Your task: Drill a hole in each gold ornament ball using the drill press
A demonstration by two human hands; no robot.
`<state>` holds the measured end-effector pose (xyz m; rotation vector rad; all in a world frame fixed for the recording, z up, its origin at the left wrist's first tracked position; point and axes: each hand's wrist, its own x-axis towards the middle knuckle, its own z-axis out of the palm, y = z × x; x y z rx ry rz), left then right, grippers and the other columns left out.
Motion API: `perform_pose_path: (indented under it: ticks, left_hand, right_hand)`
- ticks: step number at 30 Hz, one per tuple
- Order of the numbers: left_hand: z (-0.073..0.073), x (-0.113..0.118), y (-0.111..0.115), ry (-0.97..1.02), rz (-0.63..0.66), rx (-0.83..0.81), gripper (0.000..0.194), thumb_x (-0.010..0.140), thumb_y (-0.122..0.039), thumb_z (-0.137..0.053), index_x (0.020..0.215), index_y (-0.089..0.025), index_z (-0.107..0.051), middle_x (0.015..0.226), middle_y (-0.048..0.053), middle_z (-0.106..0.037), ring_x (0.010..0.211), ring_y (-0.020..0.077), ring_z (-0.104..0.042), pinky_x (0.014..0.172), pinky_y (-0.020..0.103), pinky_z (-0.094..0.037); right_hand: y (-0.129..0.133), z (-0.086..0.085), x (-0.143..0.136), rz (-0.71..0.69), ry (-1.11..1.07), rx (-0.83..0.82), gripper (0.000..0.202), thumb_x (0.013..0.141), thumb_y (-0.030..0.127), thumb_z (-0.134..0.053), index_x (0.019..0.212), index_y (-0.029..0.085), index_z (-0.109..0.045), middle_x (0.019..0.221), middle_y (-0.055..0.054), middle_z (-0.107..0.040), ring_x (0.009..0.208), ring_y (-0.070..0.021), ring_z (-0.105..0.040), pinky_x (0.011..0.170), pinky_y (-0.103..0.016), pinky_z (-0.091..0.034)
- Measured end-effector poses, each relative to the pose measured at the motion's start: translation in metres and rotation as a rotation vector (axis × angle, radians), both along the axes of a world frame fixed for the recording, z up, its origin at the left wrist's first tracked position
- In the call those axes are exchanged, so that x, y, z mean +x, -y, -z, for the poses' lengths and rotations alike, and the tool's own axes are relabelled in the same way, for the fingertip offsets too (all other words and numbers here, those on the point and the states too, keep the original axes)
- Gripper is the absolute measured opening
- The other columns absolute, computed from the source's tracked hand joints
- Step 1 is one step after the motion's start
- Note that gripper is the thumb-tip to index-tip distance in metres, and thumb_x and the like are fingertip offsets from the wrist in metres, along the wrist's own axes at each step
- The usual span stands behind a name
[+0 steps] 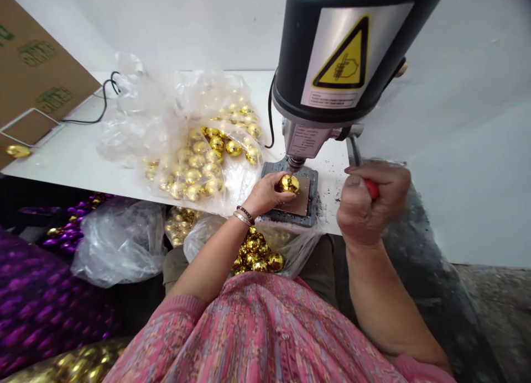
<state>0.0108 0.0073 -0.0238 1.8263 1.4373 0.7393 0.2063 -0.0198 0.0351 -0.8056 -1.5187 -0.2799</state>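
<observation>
My left hand [267,194] grips a shiny gold ball [289,184] under the drill press's chuck [296,162], with the thin bit at the ball's top. Below the ball lies a brown board [299,202] on the dark metal base [307,221], which is strewn with shavings. On the right, my right hand [371,200] is closed round the red knob [372,189] of the press's lever. The dark drill head [286,68] with a yellow warning label looms above.
Clear plastic bags of gold balls [193,176] cover the white table [78,173] at left. More gold balls [257,253] lie in plastic at my lap. A cardboard box [37,62], a black cable [99,115] and purple balls [45,300] are further left.
</observation>
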Motion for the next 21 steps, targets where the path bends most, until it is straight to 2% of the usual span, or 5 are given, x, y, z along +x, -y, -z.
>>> perform_pose_path:
  ticks: [8,14,17,19,21]
  left_hand:
    - [0.004,0.0,0.0,-0.037,-0.002,0.036,0.046,0.082,-0.018,-0.088,0.127,-0.014,-0.079,0.131,0.013,-0.078,0.124,0.0277,-0.071,0.114,0.039,-0.054]
    - [0.003,0.001,0.001,-0.018,-0.003,0.048,0.038,0.081,-0.019,-0.089,0.118,-0.016,-0.08,0.124,0.01,-0.079,0.119,0.0265,-0.071,0.108,0.036,-0.055]
    - [-0.001,0.003,0.001,-0.016,0.003,0.018,0.033,0.082,-0.021,-0.087,0.114,-0.017,-0.079,0.116,0.007,-0.079,0.111,0.0249,-0.071,0.102,0.034,-0.056]
    - [-0.004,0.006,0.003,-0.013,-0.017,-0.014,0.034,0.082,-0.023,-0.087,0.114,-0.018,-0.078,0.111,0.005,-0.079,0.104,0.0236,-0.071,0.096,0.033,-0.055]
    - [-0.008,0.006,0.008,0.003,-0.063,-0.043,0.034,0.082,-0.026,-0.087,0.114,-0.018,-0.077,0.106,0.004,-0.079,0.098,0.0221,-0.07,0.089,0.032,-0.054]
  right_hand:
    - [-0.011,0.021,-0.005,-0.065,-0.072,0.061,0.009,0.103,0.028,-0.047,0.104,0.023,-0.055,0.087,0.002,-0.057,0.09,-0.0098,-0.069,0.082,-0.028,-0.057]
    - [-0.016,0.038,-0.004,-0.071,-0.047,0.058,0.011,0.102,0.03,-0.048,0.098,0.021,-0.054,0.082,0.002,-0.056,0.083,-0.0106,-0.067,0.078,-0.029,-0.059]
    - [-0.013,0.02,0.0,-0.052,-0.048,0.017,0.027,0.103,0.04,-0.047,0.088,0.019,-0.054,0.074,0.002,-0.052,0.074,-0.0103,-0.062,0.07,-0.027,-0.053]
    - [-0.01,-0.008,0.004,-0.009,-0.071,-0.033,0.037,0.104,0.045,-0.047,0.082,0.017,-0.056,0.072,0.0,-0.053,0.072,-0.009,-0.06,0.067,-0.024,-0.046]
    - [-0.009,-0.04,0.007,0.03,-0.103,-0.132,0.037,0.104,0.037,-0.046,0.078,0.014,-0.057,0.072,0.0,-0.054,0.071,-0.007,-0.06,0.067,-0.023,-0.045]
